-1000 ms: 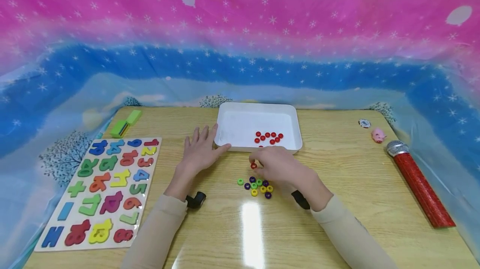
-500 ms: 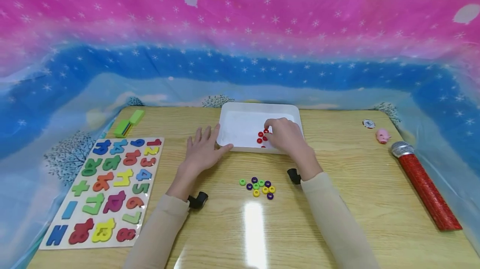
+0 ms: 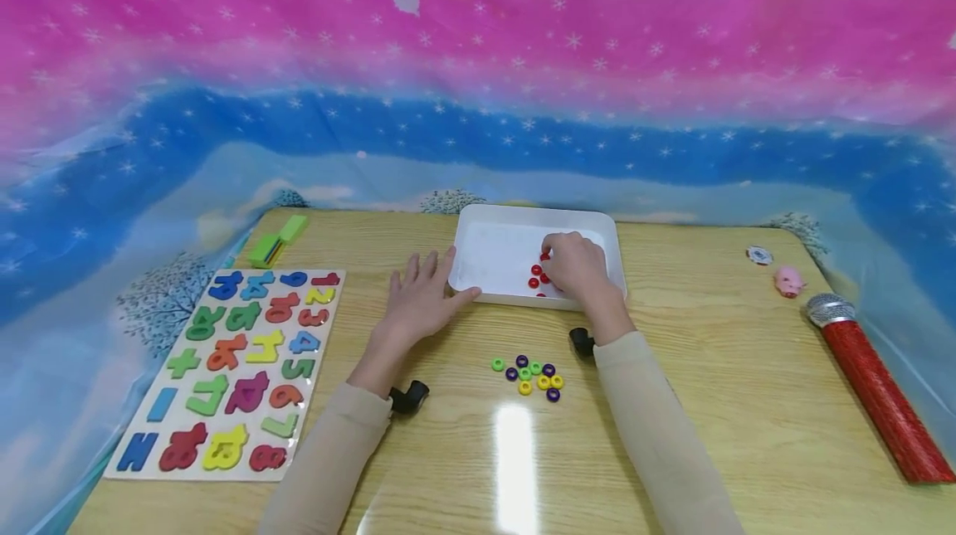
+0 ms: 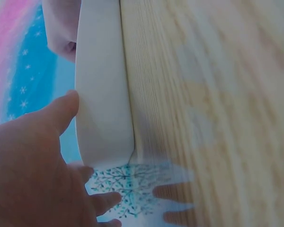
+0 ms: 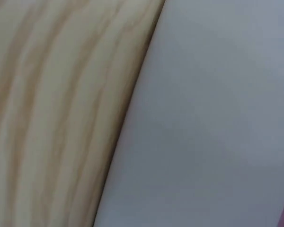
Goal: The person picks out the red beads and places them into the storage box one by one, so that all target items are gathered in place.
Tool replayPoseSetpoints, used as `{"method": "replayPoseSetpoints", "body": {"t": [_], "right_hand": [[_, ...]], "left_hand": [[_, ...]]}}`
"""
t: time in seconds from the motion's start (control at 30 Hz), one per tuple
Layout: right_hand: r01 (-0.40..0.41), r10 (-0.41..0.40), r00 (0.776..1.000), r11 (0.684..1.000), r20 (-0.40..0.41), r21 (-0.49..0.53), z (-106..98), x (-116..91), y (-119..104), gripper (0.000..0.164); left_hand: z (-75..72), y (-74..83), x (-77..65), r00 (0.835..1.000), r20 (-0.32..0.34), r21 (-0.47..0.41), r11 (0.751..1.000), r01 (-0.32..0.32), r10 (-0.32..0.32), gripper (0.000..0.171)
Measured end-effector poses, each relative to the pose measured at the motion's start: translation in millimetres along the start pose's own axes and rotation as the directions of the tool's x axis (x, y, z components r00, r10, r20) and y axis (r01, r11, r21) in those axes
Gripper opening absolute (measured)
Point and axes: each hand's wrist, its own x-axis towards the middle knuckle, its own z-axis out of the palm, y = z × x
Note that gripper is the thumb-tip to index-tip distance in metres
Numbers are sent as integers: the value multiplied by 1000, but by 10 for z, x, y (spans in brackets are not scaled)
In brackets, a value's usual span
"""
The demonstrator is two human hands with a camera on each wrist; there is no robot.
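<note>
My right hand point(image 3: 578, 265) is over the right part of a white tray point(image 3: 489, 265), its fingertips pinching a red bead point(image 3: 545, 256). Several red beads point(image 3: 534, 283) lie in the tray, some covered by that hand. At the tray's front left corner, my left hand point(image 3: 421, 303) has its fingers spread. In the left wrist view its thumb point(image 4: 68, 106) is right at the white tray wall point(image 4: 104, 94). The right wrist view is filled mostly by the tray's outer wall point(image 5: 203, 118); the right hand's fingers are out of sight there.
Several green, purple and yellow beads point(image 3: 525, 387) lie before the tray. A foam number board point(image 3: 168, 464) is at left, with green blocks point(image 3: 265, 250) behind. At right are a poker chip point(image 3: 759, 255), a pink pig point(image 3: 788, 281) and a red microphone point(image 3: 881, 390).
My right hand has carried a red bead from the table in front of the tray forward into it. My left hand stays at the tray corner. The head view has shifted slightly.
</note>
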Motion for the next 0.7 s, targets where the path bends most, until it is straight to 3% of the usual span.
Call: {"method": "replayPoseSetpoints", "body": {"t": [0.23, 0.43, 0.7], "right_hand": [[-18, 17, 999, 1000, 38, 19, -12, -17, -27, 25], [-37, 34, 999, 994, 31, 102, -103, -117, -21, 29], [85, -66, 993, 972, -93, 219, -294, -278, 54, 28]], "left_hand": [[-5, 4, -4, 1000, -12, -2, 1000, -5, 5, 86], [-14, -18, -3, 1000, -10, -2, 1000, -14, 14, 87], [-28, -92, -17, 1000, -18, 1, 1000, 16, -16, 86]]}}
